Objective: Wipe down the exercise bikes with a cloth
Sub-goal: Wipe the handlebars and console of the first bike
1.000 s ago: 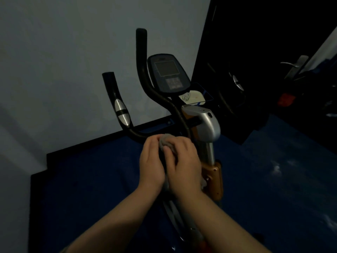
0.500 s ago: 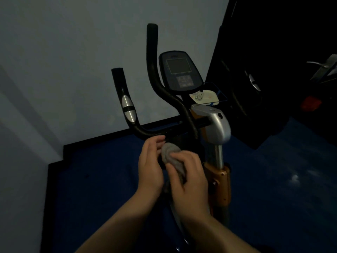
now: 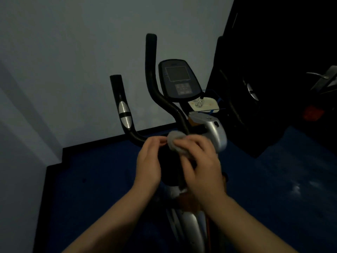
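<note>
Dim gym corner, blue floor [image 3: 91, 179], pale wall behind. Nearest, right hand [image 3: 199, 161] has its grip bunched around a grey cloth [image 3: 175, 143], pressed where the exercise bike [image 3: 184, 221] handlebar [image 3: 155, 84] meets the stem. Left hand [image 3: 148, 161] curls loosely beside it, holding nothing I can tell. Console [image 3: 179, 78] farther back looks untouched, so I'd guess early days.

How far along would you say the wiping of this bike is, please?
Done: nothing shows clearly; the dim light hides any wiped patches. In hand: the right hand presses the grey cloth at the handlebar junction, with the left hand beside it. Left: the upright grips, the console and the silver housing have no cloth on them.
</note>
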The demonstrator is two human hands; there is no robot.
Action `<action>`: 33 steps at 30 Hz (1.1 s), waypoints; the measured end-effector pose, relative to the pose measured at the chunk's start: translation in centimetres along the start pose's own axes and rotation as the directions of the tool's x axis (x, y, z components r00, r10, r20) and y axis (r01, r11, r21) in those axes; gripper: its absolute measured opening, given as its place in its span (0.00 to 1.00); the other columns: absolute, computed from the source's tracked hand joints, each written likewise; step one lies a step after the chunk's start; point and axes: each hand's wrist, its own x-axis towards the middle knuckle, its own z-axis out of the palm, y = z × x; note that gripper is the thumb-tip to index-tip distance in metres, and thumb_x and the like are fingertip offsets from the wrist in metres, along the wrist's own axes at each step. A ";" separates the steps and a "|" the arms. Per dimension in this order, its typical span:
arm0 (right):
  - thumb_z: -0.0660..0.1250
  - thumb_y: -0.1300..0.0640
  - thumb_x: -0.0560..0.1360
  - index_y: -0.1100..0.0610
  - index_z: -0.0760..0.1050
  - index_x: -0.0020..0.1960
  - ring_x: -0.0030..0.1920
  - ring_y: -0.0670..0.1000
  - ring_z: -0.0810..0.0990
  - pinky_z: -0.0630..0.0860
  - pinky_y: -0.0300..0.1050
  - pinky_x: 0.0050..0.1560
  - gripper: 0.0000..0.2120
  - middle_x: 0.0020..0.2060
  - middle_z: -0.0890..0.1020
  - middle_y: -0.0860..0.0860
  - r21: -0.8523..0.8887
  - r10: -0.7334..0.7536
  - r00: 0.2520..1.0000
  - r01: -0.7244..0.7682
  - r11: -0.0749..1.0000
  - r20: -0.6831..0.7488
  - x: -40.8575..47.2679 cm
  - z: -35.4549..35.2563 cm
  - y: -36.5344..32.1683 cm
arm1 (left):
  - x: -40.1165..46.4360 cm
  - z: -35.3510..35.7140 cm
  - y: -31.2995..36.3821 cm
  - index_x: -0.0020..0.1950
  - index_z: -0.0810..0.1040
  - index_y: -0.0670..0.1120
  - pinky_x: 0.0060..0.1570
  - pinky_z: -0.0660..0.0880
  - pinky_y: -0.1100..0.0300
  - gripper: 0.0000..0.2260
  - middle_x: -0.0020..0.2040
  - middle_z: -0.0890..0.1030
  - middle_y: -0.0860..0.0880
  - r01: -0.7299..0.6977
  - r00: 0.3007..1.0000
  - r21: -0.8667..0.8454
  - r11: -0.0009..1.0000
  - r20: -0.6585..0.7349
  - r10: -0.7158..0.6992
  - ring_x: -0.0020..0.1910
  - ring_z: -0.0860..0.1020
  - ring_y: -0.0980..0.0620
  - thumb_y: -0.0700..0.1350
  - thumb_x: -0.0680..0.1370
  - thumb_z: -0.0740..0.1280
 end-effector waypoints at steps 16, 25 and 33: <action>0.63 0.48 0.76 0.50 0.71 0.48 0.45 0.46 0.75 0.75 0.47 0.44 0.06 0.43 0.76 0.47 -0.044 0.163 0.956 -0.157 0.987 0.243 4.2 1.8 1.2 | 0.1 0.0 -0.8 0.49 0.79 0.45 0.43 0.74 0.64 0.14 0.45 0.82 0.48 0.026 0.999 0.148 0.989 -0.024 -0.023 0.45 0.80 0.54 0.46 0.82 0.55; 0.58 0.47 0.79 0.54 0.73 0.47 0.46 0.51 0.72 0.72 0.52 0.45 0.11 0.41 0.78 0.50 -0.207 0.235 0.966 -0.209 0.956 0.108 4.1 2.4 1.2 | 0.1 0.0 -0.8 0.50 0.79 0.45 0.39 0.70 0.73 0.14 0.45 0.81 0.51 -0.032 0.999 0.229 0.973 -0.020 0.038 0.41 0.77 0.61 0.45 0.82 0.54; 0.53 0.45 0.80 0.47 0.67 0.51 0.49 0.48 0.72 0.71 0.53 0.54 0.08 0.42 0.73 0.44 0.057 0.452 0.891 -0.449 0.892 -0.044 0.4 1.9 0.4 | -0.2 0.2 -0.8 0.49 0.79 0.46 0.37 0.71 0.74 0.14 0.45 0.81 0.50 -0.012 0.999 0.221 0.975 -0.029 0.018 0.42 0.77 0.60 0.45 0.82 0.54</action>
